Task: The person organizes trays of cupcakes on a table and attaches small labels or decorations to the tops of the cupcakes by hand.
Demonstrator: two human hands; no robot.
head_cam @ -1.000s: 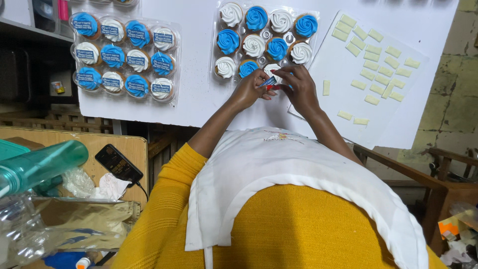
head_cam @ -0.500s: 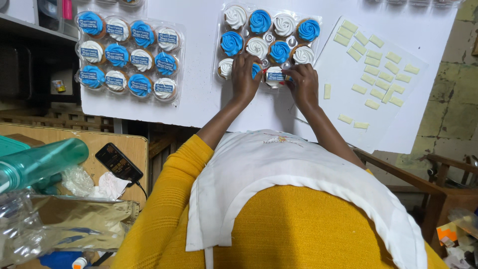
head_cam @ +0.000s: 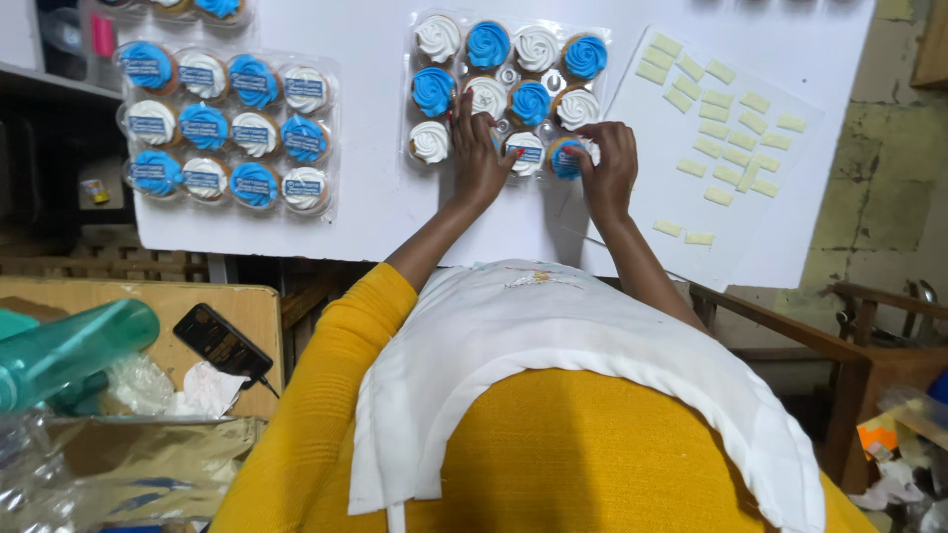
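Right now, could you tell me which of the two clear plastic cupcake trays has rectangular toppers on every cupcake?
The clear plastic tray on the left: all twelve cupcakes wear toppers. In the tray under the hands, most swirls are bare.

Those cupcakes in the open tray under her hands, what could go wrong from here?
1. The left hand lies across the open tray, close to the swirled icing on a white cupcake; a slip could smear it.
2. The right hand pinches at a blue cupcake in the front row; too firm a grip might crush its icing.
3. The tray sits near the white board's front edge, so a push toward her could tip it off.
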